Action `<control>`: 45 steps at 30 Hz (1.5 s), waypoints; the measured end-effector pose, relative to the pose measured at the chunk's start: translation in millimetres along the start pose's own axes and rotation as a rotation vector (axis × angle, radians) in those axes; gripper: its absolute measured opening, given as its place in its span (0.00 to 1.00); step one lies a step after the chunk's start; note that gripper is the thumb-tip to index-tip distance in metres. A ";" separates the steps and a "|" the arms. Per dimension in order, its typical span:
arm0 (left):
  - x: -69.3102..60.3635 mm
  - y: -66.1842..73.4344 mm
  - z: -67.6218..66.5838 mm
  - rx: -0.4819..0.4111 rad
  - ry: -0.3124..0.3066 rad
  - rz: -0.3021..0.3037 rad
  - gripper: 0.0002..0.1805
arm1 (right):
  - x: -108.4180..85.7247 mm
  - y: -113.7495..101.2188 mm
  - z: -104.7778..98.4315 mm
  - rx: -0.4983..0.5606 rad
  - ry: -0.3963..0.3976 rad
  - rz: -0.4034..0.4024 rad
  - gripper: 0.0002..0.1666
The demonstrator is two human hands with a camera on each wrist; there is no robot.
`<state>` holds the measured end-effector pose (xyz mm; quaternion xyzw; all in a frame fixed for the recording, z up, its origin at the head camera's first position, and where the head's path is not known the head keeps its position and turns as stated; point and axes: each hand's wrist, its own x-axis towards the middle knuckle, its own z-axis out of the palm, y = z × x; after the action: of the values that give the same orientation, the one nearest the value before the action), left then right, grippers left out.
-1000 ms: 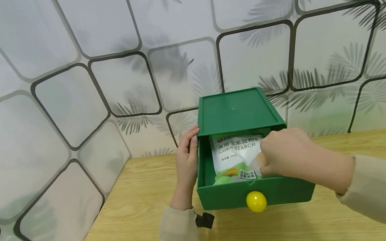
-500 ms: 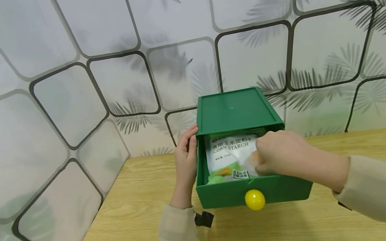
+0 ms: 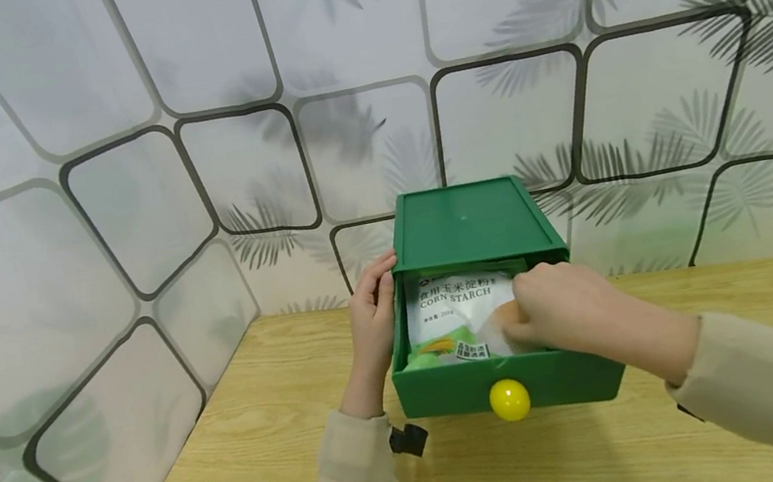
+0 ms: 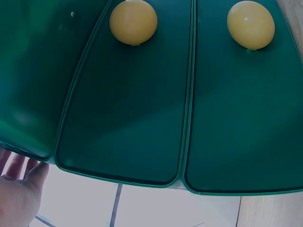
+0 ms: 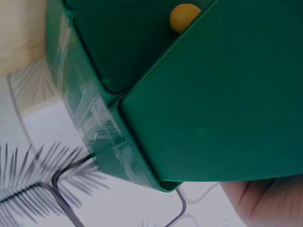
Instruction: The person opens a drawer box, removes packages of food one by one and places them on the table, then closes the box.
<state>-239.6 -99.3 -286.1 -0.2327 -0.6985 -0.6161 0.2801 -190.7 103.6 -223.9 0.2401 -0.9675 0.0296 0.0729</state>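
A green drawer unit stands on the table, its top drawer pulled out, with a yellow knob on the front. Inside lies a white and green bag of corn starch, printed side up. My right hand reaches over the drawer front and grips the bag's right side, its fingertips partly hidden. My left hand rests against the unit's upper left side with fingers fairly straight. In the left wrist view that hand touches the edge of the green casing.
Below the pulled-out drawer, the left wrist view shows a middle drawer and a lower drawer, each with a yellow knob. A wood-grain table bears the unit. Patterned cloth hangs behind it.
The bag has slid left inside the drawer, toward its left wall. My right hand has shifted slightly left with it. My left hand stays against the unit.
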 end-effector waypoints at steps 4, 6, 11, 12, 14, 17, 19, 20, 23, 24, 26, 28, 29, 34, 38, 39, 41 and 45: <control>-0.2 -0.8 0.8 -0.009 -0.002 0.002 0.15 | -0.8 1.3 2.6 -0.036 -0.039 0.040 0.23; -0.2 -4.8 1.1 -0.017 -0.004 0.003 0.15 | -0.8 2.0 3.6 -0.048 -0.049 0.044 0.22; 1.7 -24.2 0.9 -0.012 0.003 0.029 0.16 | -0.3 3.9 3.2 -0.022 -0.066 0.032 0.24; 2.1 -27.3 0.7 -0.010 0.006 0.032 0.16 | -0.1 4.4 2.8 -0.004 -0.073 0.030 0.24; 2.1 -29.0 0.4 -0.010 0.008 0.035 0.16 | 0.3 5.3 1.9 0.041 -0.090 0.031 0.25; 1.8 -29.6 0.0 -0.011 0.006 0.032 0.16 | 1.5 6.0 0.3 0.130 -0.124 0.049 0.26; 1.7 -29.7 -0.1 -0.009 0.007 0.033 0.16 | 2.5 5.7 -0.2 0.210 -0.151 0.057 0.24; 1.6 -29.7 -0.2 -0.009 0.009 0.033 0.16 | 3.3 5.5 -0.3 0.254 -0.161 0.059 0.23; 1.8 -30.0 0.0 -0.009 0.014 0.035 0.16 | 5.1 5.4 -0.8 0.387 -0.182 0.050 0.20; 1.8 -30.0 0.1 -0.009 0.016 0.037 0.16 | 5.7 5.7 -0.6 0.433 -0.186 0.050 0.20; 2.1 -30.0 0.4 -0.004 0.020 0.042 0.16 | 6.6 6.7 -0.6 0.510 -0.188 0.057 0.19; 2.4 -29.8 0.9 -0.002 0.021 0.049 0.16 | 7.4 7.8 -0.4 0.590 -0.194 0.081 0.19; 2.5 -29.4 1.0 0.001 0.023 0.051 0.16 | 7.7 8.2 -0.2 0.628 -0.197 0.094 0.19; 2.9 -28.6 1.3 0.004 0.021 0.058 0.16 | 8.6 9.6 1.1 0.754 -0.203 0.145 0.18; 3.0 -27.7 1.3 0.010 0.021 0.065 0.15 | 8.4 10.7 1.6 0.822 -0.196 0.155 0.12; 2.9 -27.6 1.2 0.009 0.021 0.067 0.15 | 8.3 11.1 1.7 0.846 -0.196 0.157 0.11; 2.7 -27.7 1.0 0.007 0.021 0.064 0.15 | 8.2 11.8 2.1 0.896 -0.192 0.156 0.10; 2.1 -27.8 0.6 0.003 0.016 0.052 0.16 | 8.3 13.4 2.6 0.965 -0.180 0.158 0.09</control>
<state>-259.9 -102.4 -305.0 -0.2454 -0.6909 -0.6092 0.3021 -204.6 111.4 -225.4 0.1742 -0.8611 0.4589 -0.1327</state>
